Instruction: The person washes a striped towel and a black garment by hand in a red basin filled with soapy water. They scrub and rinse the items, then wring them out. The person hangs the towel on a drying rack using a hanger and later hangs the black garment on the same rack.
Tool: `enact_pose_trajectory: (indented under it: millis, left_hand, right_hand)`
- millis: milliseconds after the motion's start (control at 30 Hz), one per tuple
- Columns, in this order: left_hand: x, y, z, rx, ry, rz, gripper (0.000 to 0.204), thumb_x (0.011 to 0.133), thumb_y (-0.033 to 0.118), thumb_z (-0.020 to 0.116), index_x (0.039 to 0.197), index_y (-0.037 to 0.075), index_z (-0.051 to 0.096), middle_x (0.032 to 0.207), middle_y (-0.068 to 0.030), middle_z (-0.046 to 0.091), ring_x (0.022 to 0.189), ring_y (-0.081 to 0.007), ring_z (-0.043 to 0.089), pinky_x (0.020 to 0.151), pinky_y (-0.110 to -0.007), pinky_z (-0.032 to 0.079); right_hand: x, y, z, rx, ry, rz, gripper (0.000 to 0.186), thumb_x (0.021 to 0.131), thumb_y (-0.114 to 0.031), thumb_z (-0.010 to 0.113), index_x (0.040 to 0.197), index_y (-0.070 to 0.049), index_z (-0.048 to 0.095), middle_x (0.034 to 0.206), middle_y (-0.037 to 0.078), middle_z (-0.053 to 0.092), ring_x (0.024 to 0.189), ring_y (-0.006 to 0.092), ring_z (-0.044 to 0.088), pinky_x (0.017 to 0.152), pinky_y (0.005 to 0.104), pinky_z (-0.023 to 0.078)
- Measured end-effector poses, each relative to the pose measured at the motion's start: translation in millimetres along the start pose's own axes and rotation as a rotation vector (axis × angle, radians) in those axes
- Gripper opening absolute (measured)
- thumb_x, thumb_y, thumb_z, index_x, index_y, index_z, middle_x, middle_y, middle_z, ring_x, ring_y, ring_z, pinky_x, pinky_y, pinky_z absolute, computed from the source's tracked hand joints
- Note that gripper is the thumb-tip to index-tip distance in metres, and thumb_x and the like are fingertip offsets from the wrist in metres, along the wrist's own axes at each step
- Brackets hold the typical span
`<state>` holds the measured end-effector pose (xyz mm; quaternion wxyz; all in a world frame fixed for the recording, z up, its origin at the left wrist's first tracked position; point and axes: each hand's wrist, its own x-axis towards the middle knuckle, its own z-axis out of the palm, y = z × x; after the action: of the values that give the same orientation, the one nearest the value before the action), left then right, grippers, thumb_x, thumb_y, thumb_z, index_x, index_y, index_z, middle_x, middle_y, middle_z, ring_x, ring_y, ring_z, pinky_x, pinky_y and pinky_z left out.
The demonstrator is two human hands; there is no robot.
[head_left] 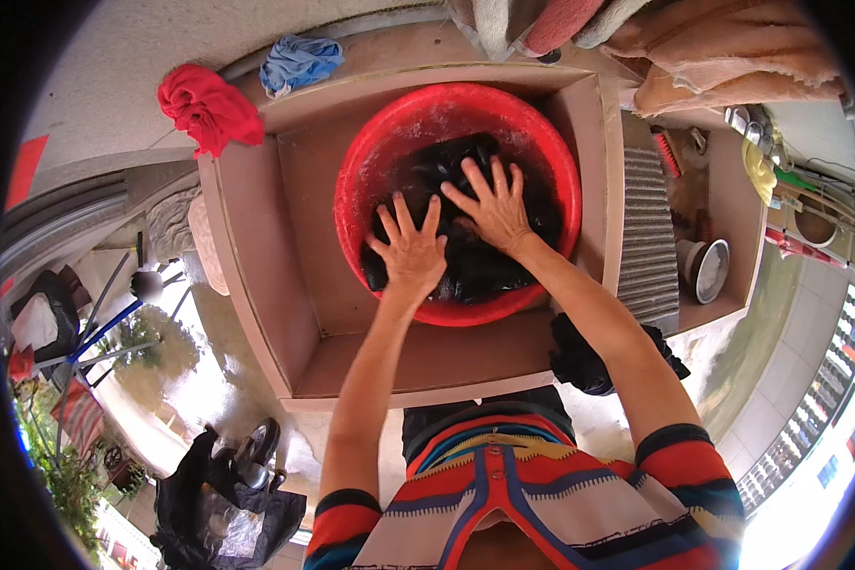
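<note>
A round red basin (356, 157) stands inside a pinkish stone sink (318, 247). Wet black cloth (484, 271) fills much of the basin, shiny and bunched up. On the cloth's left part lies my left hand (413, 252), its fingers spread. My right hand (499, 214) rests on the cloth a little farther away and to the right, fingers also stretched apart. Both palms face down on the fabric, and neither hand grips it. Any water under the cloth is hard to make out.
A ribbed washboard (649, 228) adjoins the sink's right wall. Beyond it are a red brush (667, 150) and a white pot (711, 271). Red cloth (209, 109) and blue cloth (299, 65) lie at the far left rim. A dark cloth (589, 359) hangs over the near right edge.
</note>
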<state>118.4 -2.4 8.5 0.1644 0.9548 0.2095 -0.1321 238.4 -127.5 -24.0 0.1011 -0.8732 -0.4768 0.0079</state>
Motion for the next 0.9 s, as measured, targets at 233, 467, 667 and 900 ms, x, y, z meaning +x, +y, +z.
enact_pose_trajectory:
  millis: [233,467,667,900]
  left_hand:
    - [63,-34,81,-0.157,0.017,0.111,0.044,0.077,0.015,0.059,0.120,0.012,0.052,0.120,-0.0187,0.044,0.108,-0.0390,0.043,0.086,-0.053,0.041]
    - [103,-20,52,-1.719,0.221,-0.412,0.047,0.085,0.043,0.058,0.107,0.001,0.056,0.092,-0.0108,0.062,0.084,-0.0210,0.058,0.081,-0.036,0.046]
    - [55,21,-23,-2.358,-0.109,-0.385,0.046,0.090,0.046,0.046,0.110,0.006,0.057,0.102,-0.0069,0.061,0.093,-0.0216,0.057,0.085,-0.037,0.046]
    - [35,25,5,-2.053,0.075,-0.563,0.043,0.092,0.037,0.044,0.110,-0.001,0.057,0.101,-0.0060,0.059,0.095,-0.0172,0.054,0.087,-0.032,0.042]
  right_hand:
    - [21,23,76,0.101,-0.583,0.063,0.027,0.074,-0.022,0.058,0.099,-0.018,0.066,0.093,0.020,0.061,0.100,0.0364,0.053,0.093,0.0556,0.034]
    - [50,-16,-3,1.333,-0.089,0.620,0.055,0.067,-0.003,0.059,0.122,-0.001,0.051,0.118,0.019,0.054,0.107,0.0330,0.054,0.092,0.0360,0.042]
    - [7,-119,-99,0.851,0.026,0.393,0.065,0.069,-0.014,0.071,0.128,-0.006,0.044,0.114,0.021,0.044,0.105,0.0352,0.048,0.084,0.0377,0.047]
    - [56,-31,-28,0.369,0.153,0.404,0.028,0.079,-0.035,0.061,0.082,-0.008,0.053,0.079,0.015,0.057,0.069,0.0332,0.060,0.056,0.0448,0.050]
